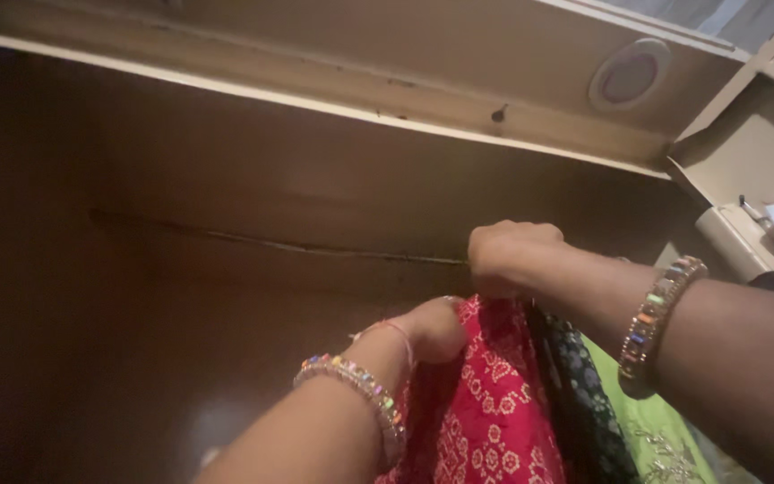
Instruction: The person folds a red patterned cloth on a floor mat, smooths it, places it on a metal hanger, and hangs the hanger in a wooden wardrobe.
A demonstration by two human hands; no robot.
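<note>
The 2 hands, left hand [436, 327] and right hand [508, 257], grasp a red patterned garment [490, 394] (inside a brown wardrobe [181, 269]).

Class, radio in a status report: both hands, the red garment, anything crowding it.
Left hand gripping red patterned garment. Right hand closed at its top edge. Dark floral garment and green garment pressed alongside on the right.

Pretty dim overall, with a warm brownish cast, and the wardrobe interior [136, 296] sinks into deep shadow on the left. Light comes in from the upper right. Everything's a bit soft and grainy, no glare.
</note>
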